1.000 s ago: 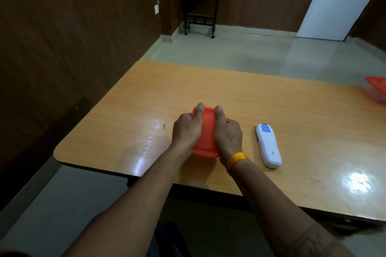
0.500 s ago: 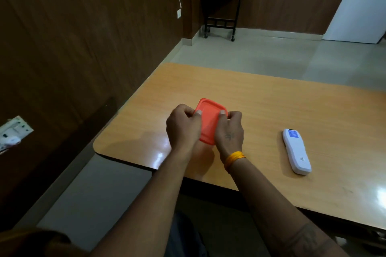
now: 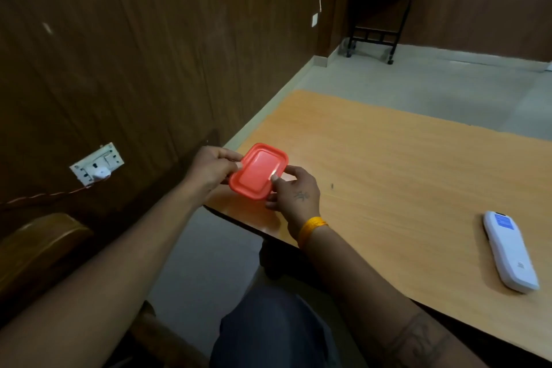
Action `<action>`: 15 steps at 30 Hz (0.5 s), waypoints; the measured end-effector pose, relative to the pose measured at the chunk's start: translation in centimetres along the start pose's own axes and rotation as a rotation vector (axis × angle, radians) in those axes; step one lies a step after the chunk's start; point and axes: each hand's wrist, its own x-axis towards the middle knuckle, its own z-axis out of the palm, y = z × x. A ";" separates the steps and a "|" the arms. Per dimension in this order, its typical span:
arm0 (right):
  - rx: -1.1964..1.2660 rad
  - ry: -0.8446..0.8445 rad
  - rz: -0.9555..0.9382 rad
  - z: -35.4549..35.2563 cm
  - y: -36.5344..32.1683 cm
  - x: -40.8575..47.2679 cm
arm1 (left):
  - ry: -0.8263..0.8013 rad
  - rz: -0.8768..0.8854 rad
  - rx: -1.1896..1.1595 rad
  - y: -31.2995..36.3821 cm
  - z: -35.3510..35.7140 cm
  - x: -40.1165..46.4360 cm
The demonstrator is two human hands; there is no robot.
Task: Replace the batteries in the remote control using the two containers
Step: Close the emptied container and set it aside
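A small red lidded container (image 3: 257,171) is held tilted above the table's near left corner, its lid facing me. My left hand (image 3: 211,169) grips its left edge and my right hand (image 3: 294,192) grips its right edge, thumb on the lid. The container's inside is hidden. A white remote control (image 3: 509,249) lies flat on the orange wooden table (image 3: 388,164), far to the right of my hands. The second container is out of view.
A dark wood-panelled wall runs along the left with a white socket plate (image 3: 97,165) and a plugged cable. A wooden chair arm (image 3: 38,248) is at lower left. A black side table (image 3: 379,15) stands at the back.
Both hands have lifted the red container off the table and carried it left to the table's corner, tilting it. My view has swung left; the remote has not moved on the table.
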 end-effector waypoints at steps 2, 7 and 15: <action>0.010 -0.019 0.047 1.9 -0.2 0.5 | 0.023 -0.013 0.026 -0.3 -1.6 0.6; 0.030 -0.031 0.100 5.1 0.2 1.2 | 0.065 -0.079 0.050 -1.6 -3.7 1.4; 0.069 -0.030 0.114 6.4 2.1 0.7 | 0.083 -0.087 0.025 -3.9 -4.5 2.0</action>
